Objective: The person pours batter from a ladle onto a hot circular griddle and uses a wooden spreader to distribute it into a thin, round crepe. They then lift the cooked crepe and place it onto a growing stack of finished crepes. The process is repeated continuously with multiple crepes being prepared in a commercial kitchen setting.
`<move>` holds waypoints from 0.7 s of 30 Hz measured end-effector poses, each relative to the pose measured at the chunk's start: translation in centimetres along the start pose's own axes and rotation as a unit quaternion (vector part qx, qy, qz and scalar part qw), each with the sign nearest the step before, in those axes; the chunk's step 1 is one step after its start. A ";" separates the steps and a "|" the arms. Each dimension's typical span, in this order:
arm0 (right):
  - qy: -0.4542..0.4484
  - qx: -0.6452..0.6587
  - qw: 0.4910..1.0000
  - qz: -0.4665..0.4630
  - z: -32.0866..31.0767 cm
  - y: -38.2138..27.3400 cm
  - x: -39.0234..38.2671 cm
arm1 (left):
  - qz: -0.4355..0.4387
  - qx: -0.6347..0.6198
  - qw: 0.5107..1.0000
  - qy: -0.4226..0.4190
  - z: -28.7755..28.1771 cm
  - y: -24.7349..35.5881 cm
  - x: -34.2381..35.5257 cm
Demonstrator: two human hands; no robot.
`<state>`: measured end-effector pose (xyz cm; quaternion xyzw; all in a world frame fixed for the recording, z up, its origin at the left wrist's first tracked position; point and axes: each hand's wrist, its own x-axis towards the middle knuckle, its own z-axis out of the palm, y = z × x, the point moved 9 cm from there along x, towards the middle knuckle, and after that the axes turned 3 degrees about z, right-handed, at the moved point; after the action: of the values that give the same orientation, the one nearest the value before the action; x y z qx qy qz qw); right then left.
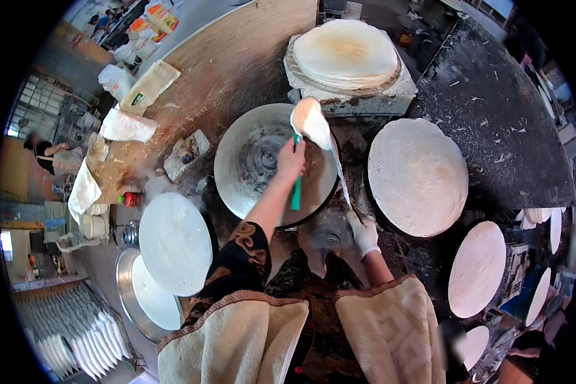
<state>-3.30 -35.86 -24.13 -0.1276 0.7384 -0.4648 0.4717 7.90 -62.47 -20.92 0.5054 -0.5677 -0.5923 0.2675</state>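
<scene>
Above a round griddle in front of me, my left hand is bare and closed around a green strip-like tool, whose kind I cannot make out. Its upper end meets the bowl of a ladle with pale batter in and over it. My right hand, in a white glove, grips the lower end of the ladle's long metal handle. The griddle shows a greyish surface with swirl marks. On the right, a second round griddle carries a large pale flatbread sheet.
A stack of round flatbreads stands on a block at the back. White batter fills a metal basin at the left, partly under a pale disc. A curved board rises behind the griddle. A person is far left.
</scene>
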 end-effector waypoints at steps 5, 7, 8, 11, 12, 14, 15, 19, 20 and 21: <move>0.031 -0.071 0.995 -0.060 -0.5 -1.7 -2.0 | 0.375 0.331 0.866 -0.004 -5.9 5.2 3.3; 0.035 -0.101 0.991 -0.085 0.7 -3.0 -1.7 | 0.377 0.427 0.817 -0.094 -6.7 6.2 2.8; 0.038 -0.116 0.989 -0.089 1.7 -3.9 -1.2 | 0.397 0.456 0.788 -0.121 -6.7 6.5 2.6; 0.047 -0.148 0.987 -0.045 6.3 -5.5 0.1 | 0.455 0.503 0.715 -0.169 -6.5 6.6 2.2; 0.044 -0.153 0.987 -0.023 7.9 -5.9 0.3 | 0.450 0.497 0.726 -0.154 -7.4 6.1 3.0; 0.034 -0.145 0.989 0.001 11.2 -6.9 0.8 | 0.439 0.483 0.748 -0.121 -9.2 5.1 4.3; 0.026 -0.134 0.991 0.007 12.8 -7.1 0.9 | 0.431 0.508 0.740 -0.096 -10.3 4.8 4.6; -0.009 -0.077 0.996 -0.037 15.2 -7.0 2.1 | 0.377 0.515 0.769 -0.019 -15.3 3.7 5.5; -0.018 -0.070 0.997 -0.033 14.7 -6.7 2.0 | 0.384 0.503 0.774 -0.015 -16.1 3.3 5.2; -0.023 -0.060 0.997 -0.035 13.4 -6.4 1.8 | 0.391 0.490 0.779 -0.011 -16.9 2.8 4.8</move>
<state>5.09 -48.04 -21.61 -0.1921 0.7488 -0.4334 0.4631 20.73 -74.16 -17.06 0.2962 -0.9331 -0.0840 0.1857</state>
